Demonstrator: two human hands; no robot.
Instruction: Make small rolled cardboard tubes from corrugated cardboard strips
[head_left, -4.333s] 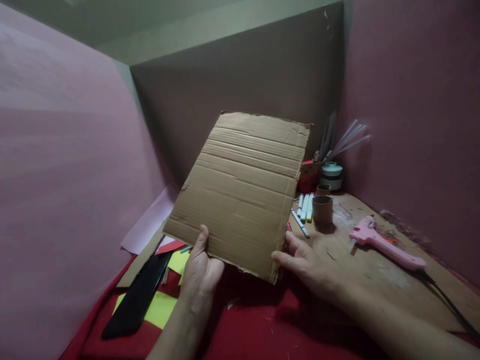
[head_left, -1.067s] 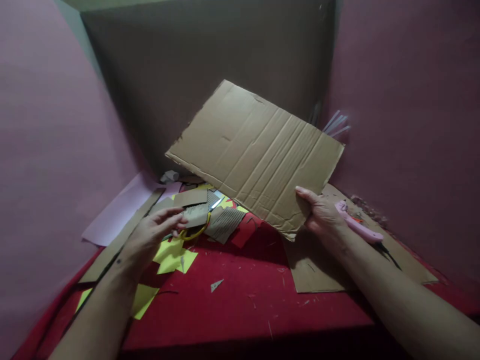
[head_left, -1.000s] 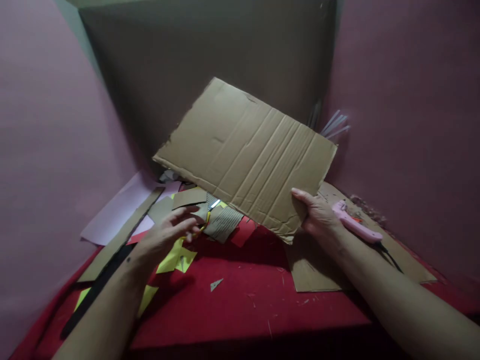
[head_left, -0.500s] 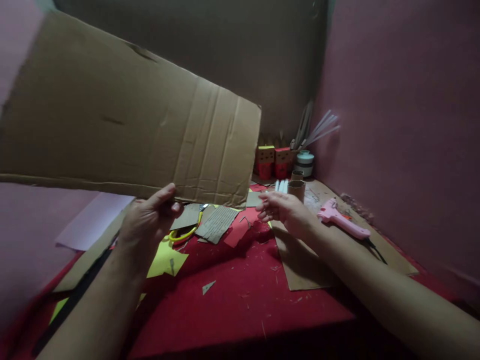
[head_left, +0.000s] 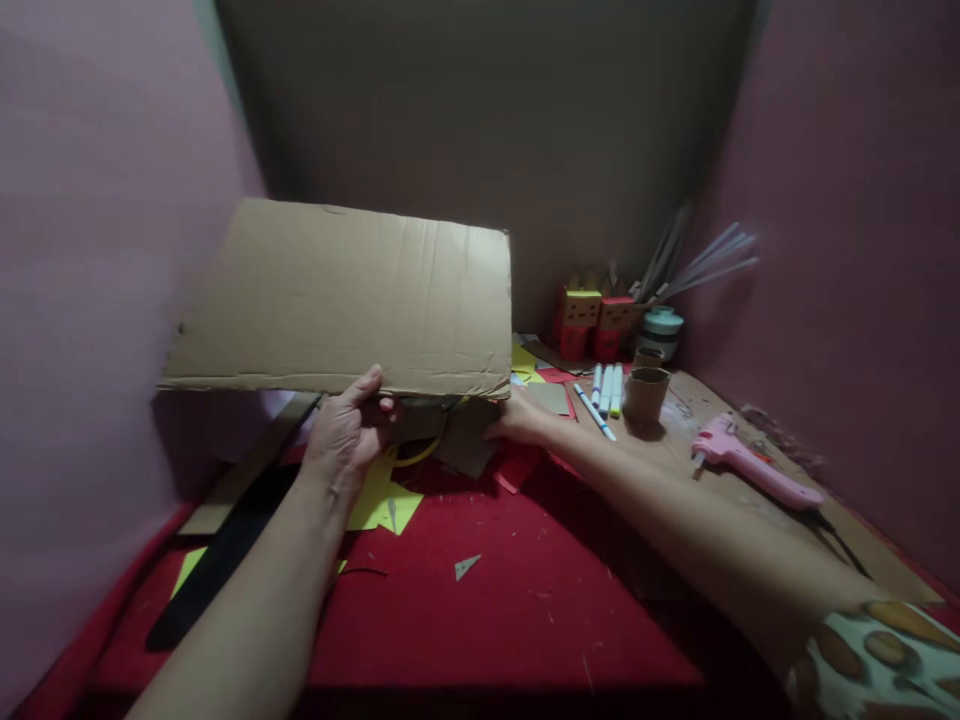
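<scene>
A large brown cardboard sheet [head_left: 337, 300], creased near its right end, is raised above the table. My left hand [head_left: 349, 425] is closed on its lower edge, with the thumb lying on the front face. Close to the sheet's lower right corner is my right hand [head_left: 519, 418]. Its fingers are partly hidden and dim, so I cannot tell whether they touch the sheet. Below the sheet lie yellow-handled scissors [head_left: 420, 455], partly covered, along with yellow paper [head_left: 401, 508] and red paper [head_left: 517, 468].
Several markers [head_left: 606, 390] lie beside a cardboard tube [head_left: 647, 396]. A pink glue gun [head_left: 754, 465] rests at the right. Behind are red decorated boxes [head_left: 581, 328], a lidded jar [head_left: 661, 330] and glue sticks [head_left: 709, 262]. Scraps litter the red cloth [head_left: 525, 620].
My left hand has lowered the sheet and tilted it level. My right hand has moved in under its right corner. The cardboard beneath my right forearm no longer shows. The view has swung left.
</scene>
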